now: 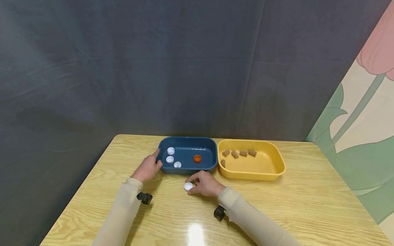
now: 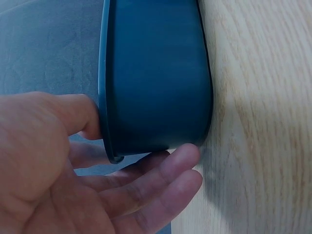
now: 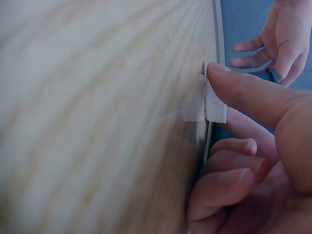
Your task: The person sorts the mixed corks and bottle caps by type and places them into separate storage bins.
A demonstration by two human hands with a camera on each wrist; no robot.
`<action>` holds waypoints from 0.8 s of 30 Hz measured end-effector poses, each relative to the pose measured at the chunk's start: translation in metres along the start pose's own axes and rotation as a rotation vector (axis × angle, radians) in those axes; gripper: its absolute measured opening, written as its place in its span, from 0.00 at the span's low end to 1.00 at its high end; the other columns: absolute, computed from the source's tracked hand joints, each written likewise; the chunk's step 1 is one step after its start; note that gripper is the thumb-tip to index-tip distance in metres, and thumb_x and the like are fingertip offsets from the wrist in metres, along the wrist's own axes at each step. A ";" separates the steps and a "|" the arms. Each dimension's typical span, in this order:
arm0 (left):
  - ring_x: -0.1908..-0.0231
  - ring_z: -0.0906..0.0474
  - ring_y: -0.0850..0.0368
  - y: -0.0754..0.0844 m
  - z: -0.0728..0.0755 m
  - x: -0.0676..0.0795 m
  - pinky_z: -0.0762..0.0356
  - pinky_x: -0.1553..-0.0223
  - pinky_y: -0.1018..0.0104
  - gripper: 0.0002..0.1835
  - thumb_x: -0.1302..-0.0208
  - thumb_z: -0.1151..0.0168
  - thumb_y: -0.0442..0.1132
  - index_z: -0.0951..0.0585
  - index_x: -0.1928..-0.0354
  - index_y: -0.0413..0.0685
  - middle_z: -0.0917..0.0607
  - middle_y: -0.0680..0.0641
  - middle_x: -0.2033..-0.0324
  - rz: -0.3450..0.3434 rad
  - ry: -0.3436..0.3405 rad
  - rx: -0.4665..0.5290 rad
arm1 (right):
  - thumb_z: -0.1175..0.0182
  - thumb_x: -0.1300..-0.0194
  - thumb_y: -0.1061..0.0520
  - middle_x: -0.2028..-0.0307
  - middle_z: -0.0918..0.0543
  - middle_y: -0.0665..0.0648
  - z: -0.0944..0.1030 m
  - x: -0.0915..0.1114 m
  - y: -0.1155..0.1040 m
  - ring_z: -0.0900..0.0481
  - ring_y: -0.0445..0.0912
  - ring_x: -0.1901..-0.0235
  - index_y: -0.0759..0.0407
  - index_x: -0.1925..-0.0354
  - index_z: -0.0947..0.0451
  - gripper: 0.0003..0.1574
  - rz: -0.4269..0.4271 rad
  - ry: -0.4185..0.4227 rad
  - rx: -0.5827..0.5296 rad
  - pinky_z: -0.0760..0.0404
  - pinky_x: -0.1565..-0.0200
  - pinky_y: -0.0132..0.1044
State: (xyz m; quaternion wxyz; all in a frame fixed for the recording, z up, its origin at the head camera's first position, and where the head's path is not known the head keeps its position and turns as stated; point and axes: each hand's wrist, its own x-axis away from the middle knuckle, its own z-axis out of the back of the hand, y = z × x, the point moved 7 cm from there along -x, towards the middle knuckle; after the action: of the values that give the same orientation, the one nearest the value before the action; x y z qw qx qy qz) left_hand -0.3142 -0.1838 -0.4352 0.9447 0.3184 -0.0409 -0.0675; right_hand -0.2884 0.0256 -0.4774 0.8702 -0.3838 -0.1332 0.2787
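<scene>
In the head view my right hand (image 1: 207,183) pinches a white bottle cap (image 1: 188,186) between thumb and index finger, at the tabletop in front of the blue tray (image 1: 187,171). The right wrist view shows the ridged side of this cap (image 3: 216,103), with the other fingers curled below it. My left hand (image 1: 147,168) holds the left end of the blue tray. In the left wrist view, its thumb side meets the rim and other fingers lie by the outer wall. Three white caps (image 1: 170,150) and one orange cap (image 1: 197,158) lie inside the blue tray.
A yellow tray (image 1: 250,176) stands right beside the blue one and holds several brown corks (image 1: 235,154). Both trays stand on a wooden table (image 1: 172,218). Behind is a dark grey curtain (image 1: 184,68); a flower-patterned panel (image 1: 363,136) runs along the right.
</scene>
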 end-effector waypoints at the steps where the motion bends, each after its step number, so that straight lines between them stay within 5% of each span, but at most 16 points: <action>1: 0.82 0.37 0.58 0.000 0.000 0.000 0.33 0.70 0.62 0.35 0.27 0.54 0.36 0.50 0.24 0.28 0.22 0.32 0.53 0.001 -0.002 0.001 | 0.23 0.49 0.58 0.83 0.30 0.45 0.000 0.000 0.000 0.35 0.37 0.80 0.58 0.54 0.12 0.21 0.001 0.000 -0.001 0.36 0.75 0.28; 5: 0.80 0.36 0.57 -0.001 -0.001 0.000 0.33 0.70 0.62 0.35 0.27 0.54 0.36 0.50 0.24 0.28 0.23 0.30 0.47 0.001 0.000 0.001 | 0.22 0.49 0.58 0.83 0.30 0.45 0.000 0.000 0.001 0.35 0.37 0.81 0.58 0.54 0.12 0.21 -0.009 -0.003 -0.004 0.36 0.75 0.28; 8: 0.80 0.36 0.58 -0.001 -0.001 0.000 0.33 0.70 0.62 0.35 0.27 0.54 0.36 0.50 0.24 0.28 0.22 0.32 0.51 0.004 0.000 0.004 | 0.22 0.49 0.57 0.84 0.30 0.45 -0.001 0.001 0.003 0.34 0.37 0.81 0.57 0.54 0.12 0.21 -0.031 -0.011 -0.015 0.36 0.75 0.28; 12: 0.83 0.38 0.59 -0.003 -0.002 0.000 0.33 0.72 0.62 0.35 0.27 0.54 0.36 0.51 0.23 0.30 0.27 0.42 0.70 0.012 -0.010 0.012 | 0.22 0.49 0.56 0.84 0.29 0.46 -0.002 0.002 0.002 0.34 0.38 0.81 0.55 0.55 0.11 0.20 -0.043 -0.025 -0.028 0.35 0.76 0.29; 24: 0.86 0.40 0.60 -0.002 -0.001 0.000 0.33 0.74 0.63 0.35 0.26 0.55 0.36 0.52 0.23 0.30 0.29 0.47 0.79 0.001 -0.016 0.031 | 0.23 0.48 0.57 0.86 0.34 0.45 0.008 0.007 -0.024 0.37 0.38 0.84 0.59 0.52 0.12 0.23 -0.005 -0.034 -0.039 0.38 0.78 0.29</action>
State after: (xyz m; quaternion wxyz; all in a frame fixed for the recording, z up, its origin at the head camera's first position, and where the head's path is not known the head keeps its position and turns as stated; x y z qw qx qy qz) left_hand -0.3143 -0.1846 -0.4376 0.9392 0.3327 -0.0500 -0.0687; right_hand -0.2774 0.0217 -0.4539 0.8608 -0.3958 -0.1544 0.2802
